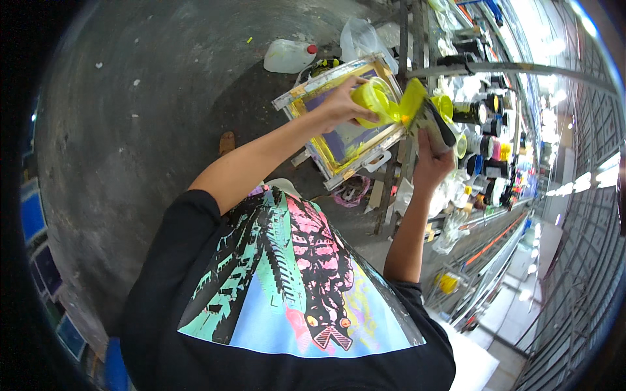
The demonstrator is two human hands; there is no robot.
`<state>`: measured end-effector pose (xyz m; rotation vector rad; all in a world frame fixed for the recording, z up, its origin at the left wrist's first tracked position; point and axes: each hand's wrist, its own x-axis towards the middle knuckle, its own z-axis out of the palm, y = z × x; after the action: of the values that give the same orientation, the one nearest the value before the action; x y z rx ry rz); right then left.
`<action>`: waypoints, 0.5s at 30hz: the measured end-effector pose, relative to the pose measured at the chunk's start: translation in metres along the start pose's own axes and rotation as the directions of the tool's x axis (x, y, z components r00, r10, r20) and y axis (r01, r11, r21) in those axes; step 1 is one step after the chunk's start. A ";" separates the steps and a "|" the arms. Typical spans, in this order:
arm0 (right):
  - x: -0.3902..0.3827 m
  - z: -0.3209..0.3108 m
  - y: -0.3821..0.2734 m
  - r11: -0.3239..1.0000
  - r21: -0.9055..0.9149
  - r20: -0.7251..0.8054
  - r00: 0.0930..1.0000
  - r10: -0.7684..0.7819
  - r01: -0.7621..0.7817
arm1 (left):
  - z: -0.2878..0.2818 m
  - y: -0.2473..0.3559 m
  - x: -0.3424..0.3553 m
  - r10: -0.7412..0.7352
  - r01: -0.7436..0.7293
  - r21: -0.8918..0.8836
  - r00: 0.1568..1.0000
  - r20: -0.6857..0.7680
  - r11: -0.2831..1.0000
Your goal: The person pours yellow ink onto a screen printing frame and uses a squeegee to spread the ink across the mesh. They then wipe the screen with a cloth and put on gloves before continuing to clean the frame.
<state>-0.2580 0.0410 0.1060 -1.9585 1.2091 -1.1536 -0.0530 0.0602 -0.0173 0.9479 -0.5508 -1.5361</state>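
Observation:
My left hand (344,103) is wrapped around a translucent tub (372,98) coated with bright yellow ink and tilted toward the right. In my right hand (433,159) is a screen-printing squeegee (438,119), its blade end thick with the same yellow ink. Tub and squeegee meet, or nearly meet, at the tub's right rim; the exact contact is hard to make out. Beneath them a wooden-framed printing screen (315,171) stands at a slant, with purple mesh and yellow smears along its inner border. The tub and my left hand cover part of it.
Shelving along the right carries many ink pots (479,113). A metal bar (515,67) crosses above them. Beyond the screen are a white jug (285,57) with a red cap and a clear plastic bag (360,39). A yellow bucket (448,283) sits lower right.

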 end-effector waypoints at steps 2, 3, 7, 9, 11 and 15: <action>-0.004 0.002 -0.004 1.000 0.009 -0.083 0.996 -0.023 0.024 | 0.014 0.013 -0.004 0.039 -0.038 0.048 0.999 -0.001 0.998; -0.005 0.004 -0.004 0.999 0.038 -0.089 0.996 -0.013 0.016 | 0.019 0.016 -0.002 0.048 -0.048 0.035 0.999 -0.001 0.998; -0.003 0.009 0.001 0.993 -0.075 -0.088 0.991 -0.098 0.091 | 0.029 0.021 0.002 0.227 -0.231 -0.037 0.970 -0.082 0.972; 0.001 0.010 0.006 0.988 -0.088 -0.083 0.987 -0.137 0.130 | 0.030 0.015 0.009 0.277 -0.283 -0.037 0.953 -0.122 0.958; 0.004 0.004 0.019 0.963 -0.163 -0.065 0.972 -0.227 0.214 | 0.035 0.022 0.004 0.258 -0.275 -0.100 0.954 -0.150 0.956; 0.003 0.005 0.015 0.959 -0.201 0.013 0.979 -0.204 0.202 | 0.035 0.023 0.004 0.341 -0.355 -0.054 0.924 -0.172 0.934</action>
<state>-0.2591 0.0321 0.0929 -2.2765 1.1904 -1.1780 -0.0680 0.0455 0.0198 0.8480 -0.5048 -1.1437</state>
